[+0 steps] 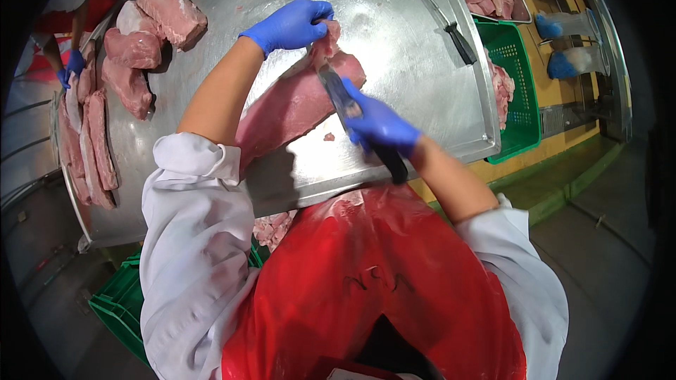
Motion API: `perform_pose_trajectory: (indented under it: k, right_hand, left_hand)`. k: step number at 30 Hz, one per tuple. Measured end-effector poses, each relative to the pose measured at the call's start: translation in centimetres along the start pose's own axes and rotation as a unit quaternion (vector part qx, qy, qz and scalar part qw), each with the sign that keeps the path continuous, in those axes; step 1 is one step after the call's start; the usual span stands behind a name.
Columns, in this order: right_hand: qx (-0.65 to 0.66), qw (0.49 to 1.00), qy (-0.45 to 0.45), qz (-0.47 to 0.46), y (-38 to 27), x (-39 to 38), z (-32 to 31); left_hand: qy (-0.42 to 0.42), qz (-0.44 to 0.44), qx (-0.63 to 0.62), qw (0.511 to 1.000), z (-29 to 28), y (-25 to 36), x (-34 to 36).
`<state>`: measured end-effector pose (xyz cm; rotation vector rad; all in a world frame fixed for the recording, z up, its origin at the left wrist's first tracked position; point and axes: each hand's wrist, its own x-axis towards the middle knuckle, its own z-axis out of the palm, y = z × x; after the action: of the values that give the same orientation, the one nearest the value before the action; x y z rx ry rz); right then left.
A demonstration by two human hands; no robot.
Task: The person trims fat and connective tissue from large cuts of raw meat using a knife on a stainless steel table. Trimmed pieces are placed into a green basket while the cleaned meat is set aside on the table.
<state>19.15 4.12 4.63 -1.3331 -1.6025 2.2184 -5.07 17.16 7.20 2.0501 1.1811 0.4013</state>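
A long pink piece of meat (pixel 292 107) lies slantwise on the metal table in front of me. My left hand (pixel 296 24), in a blue glove, pinches a raised flap at the meat's far end. In my right hand (pixel 384 123), also gloved in blue, is a knife (pixel 334 86) with a dark handle. Its blade rests against the meat just below the pinched flap and points away to the left. A small meat scrap (pixel 329 137) lies on the metal beside the larger piece.
Several meat chunks (pixel 171 14) sit at the table's far left, with long strips (pixel 98 141) nearer. A black-handled steel rod (pixel 460 43) lies at the right. Green crates (pixel 524 91) with meat stand beyond the right edge and below. A co-worker's gloved hand (pixel 74 63) is at the left.
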Motion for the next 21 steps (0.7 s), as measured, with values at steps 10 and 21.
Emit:
perform_pose_trajectory:
  k: [10,21]
  right_hand:
    - [-0.036,0.992,-0.093,0.075,-3.6,-5.1,4.2]
    - [-0.316,0.905,0.247,-0.142,1.3,12.7,2.4]
  left_hand:
    - [0.186,-0.080,-0.032,0.979,-9.2,-9.3,-10.9]
    - [0.166,-0.317,-0.191,0.914,15.7,-7.5,-33.0]
